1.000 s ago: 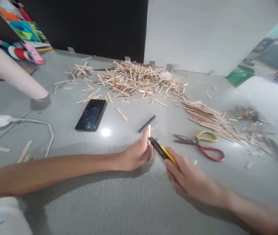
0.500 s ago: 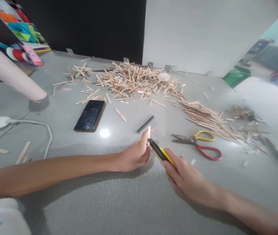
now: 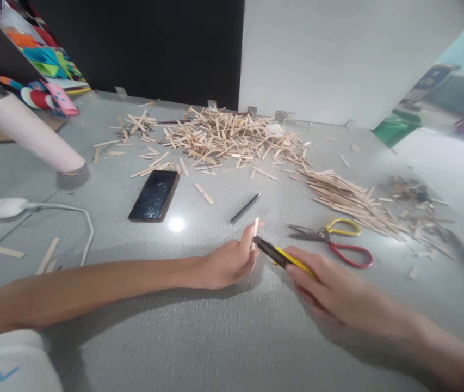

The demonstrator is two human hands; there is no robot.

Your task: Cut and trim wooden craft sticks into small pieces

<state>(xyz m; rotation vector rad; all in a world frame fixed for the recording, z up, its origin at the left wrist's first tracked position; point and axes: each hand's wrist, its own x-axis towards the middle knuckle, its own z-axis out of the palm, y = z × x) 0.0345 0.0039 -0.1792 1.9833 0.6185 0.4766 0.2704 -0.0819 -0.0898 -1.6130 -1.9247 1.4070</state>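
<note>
A black panel [image 3: 154, 49] and a pale grey panel [image 3: 317, 54] stand along the far edge of a grey worktop [image 3: 183, 348], well beyond the dark pen [image 3: 245, 208] that lies near its middle. Just on the near side of the pen, the left hand [image 3: 229, 264] pinches a small wooden stick [image 3: 255, 228], held nearly upright between thumb and fingers. The right hand [image 3: 329, 288], nearer the person and to the right of the pen, is wrapped round a yellow and black cutter [image 3: 283, 257]. The cutter's tip points up and left and sits right at the stick; whether the blade touches the wood is too small to tell.

To the right of the pen lie scissors [image 3: 323, 235] with one yellow and one red handle, their blades parted a little and pointing towards it. Farther right and beyond the pen is a row of sticks [image 3: 350, 201], roughly lined up. A loose heap of sticks [image 3: 232, 136] spreads behind the pen, towards the panels. Left of the pen lies a phone [image 3: 154, 196], screen up, and well left of it are a pale pink bottle [image 3: 31, 133] and a white cable [image 3: 88, 223]
</note>
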